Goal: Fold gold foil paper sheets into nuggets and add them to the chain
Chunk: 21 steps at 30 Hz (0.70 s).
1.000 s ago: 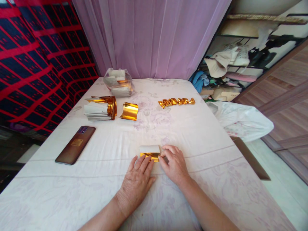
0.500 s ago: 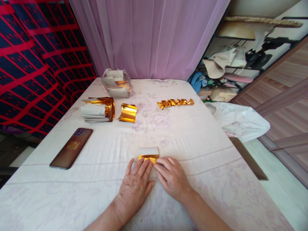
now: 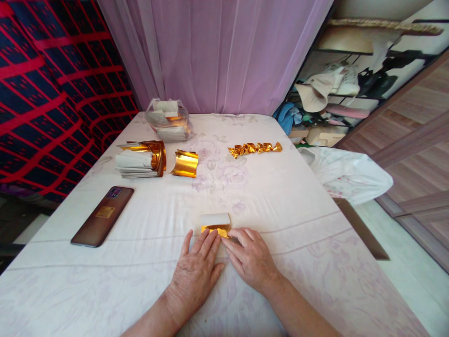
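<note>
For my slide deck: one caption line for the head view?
Both hands, left hand and right hand, press flat on a gold foil paper on the cloth-covered table.

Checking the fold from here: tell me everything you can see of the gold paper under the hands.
The gold paper is a small sheet, shiny gold on one face and white on the other. It lies flat on the tablecloth, its near gold edge crinkled. The left hand and right hand press fingertips on that near edge.

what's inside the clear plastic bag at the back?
The clear plastic bag holds white paper pieces with some gold foil showing. The crinkled plastic hides how many there are and what lies at the bottom.
</note>
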Available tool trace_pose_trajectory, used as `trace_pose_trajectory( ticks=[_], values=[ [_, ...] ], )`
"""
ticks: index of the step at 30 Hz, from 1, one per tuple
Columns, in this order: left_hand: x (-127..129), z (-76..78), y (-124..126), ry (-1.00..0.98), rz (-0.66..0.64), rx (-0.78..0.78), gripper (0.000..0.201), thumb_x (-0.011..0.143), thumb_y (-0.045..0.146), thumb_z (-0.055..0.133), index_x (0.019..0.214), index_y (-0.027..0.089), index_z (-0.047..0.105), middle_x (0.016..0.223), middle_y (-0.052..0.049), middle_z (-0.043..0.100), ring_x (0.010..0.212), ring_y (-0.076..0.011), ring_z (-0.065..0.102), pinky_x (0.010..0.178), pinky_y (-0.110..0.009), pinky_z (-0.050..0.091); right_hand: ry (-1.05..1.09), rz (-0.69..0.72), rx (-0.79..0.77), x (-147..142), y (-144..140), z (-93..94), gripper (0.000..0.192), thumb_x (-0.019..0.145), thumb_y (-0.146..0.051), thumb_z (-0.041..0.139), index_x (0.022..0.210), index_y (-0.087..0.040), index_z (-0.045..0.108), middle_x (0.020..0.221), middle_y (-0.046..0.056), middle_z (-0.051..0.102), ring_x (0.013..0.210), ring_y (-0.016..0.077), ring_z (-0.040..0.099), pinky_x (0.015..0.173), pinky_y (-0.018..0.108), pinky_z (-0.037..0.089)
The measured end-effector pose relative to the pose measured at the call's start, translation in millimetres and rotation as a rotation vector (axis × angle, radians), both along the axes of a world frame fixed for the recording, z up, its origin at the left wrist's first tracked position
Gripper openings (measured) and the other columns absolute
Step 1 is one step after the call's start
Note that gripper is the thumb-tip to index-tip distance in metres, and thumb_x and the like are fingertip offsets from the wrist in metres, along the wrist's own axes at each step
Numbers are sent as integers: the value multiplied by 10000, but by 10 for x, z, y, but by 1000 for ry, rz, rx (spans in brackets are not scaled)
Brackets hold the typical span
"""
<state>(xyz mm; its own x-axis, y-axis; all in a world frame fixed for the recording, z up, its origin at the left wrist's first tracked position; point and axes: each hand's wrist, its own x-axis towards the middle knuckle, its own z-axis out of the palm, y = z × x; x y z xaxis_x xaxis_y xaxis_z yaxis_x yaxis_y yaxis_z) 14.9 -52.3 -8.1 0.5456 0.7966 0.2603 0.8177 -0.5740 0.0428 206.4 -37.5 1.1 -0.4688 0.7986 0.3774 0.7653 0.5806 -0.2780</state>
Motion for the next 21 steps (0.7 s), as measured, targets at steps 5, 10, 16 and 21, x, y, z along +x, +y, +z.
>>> trace_pose_trajectory(
  ticks=[5, 10, 16, 21],
  values=[
    [7, -8, -6, -37, 27, -8, 472, 986, 473, 402, 1340, 208, 569, 1368, -46, 606, 1275, -250, 527, 1192, -504, 182, -10, -55, 1, 24, -8, -1, 264, 831, -150, 616, 1065, -248, 687, 1018, 52, 656, 902, 220, 551, 759, 376, 404],
    [-11, 16, 7, 2, -21, -15, 455, 989, 433, 410, 1355, 204, 554, 1381, -48, 595, 1272, -253, 528, 1194, -517, 163, -27, -85, 15, 131, -47, -18, 279, 826, -144, 595, 1061, -266, 685, 1015, 39, 663, 895, 212, 543, 752, 369, 377],
    [-12, 22, 20, 21, -19, -24, 420, 984, 428, 426, 1348, 263, 554, 1366, -41, 601, 1259, -255, 533, 1185, -541, 161, 62, -106, 7, 152, 45, -6, 141, 888, -167, 557, 897, -232, 681, 906, 23, 675, 833, 189, 567, 754, 353, 387],
    [-3, 34, 25, 22, -10, -31, 430, 990, 436, 411, 1362, 257, 534, 1353, -46, 609, 1260, -254, 529, 1171, -545, 185, 151, -215, -35, -29, 271, -19, 78, 885, -187, 578, 824, -207, 623, 870, 41, 638, 856, 201, 565, 781, 339, 427]
  ],
)
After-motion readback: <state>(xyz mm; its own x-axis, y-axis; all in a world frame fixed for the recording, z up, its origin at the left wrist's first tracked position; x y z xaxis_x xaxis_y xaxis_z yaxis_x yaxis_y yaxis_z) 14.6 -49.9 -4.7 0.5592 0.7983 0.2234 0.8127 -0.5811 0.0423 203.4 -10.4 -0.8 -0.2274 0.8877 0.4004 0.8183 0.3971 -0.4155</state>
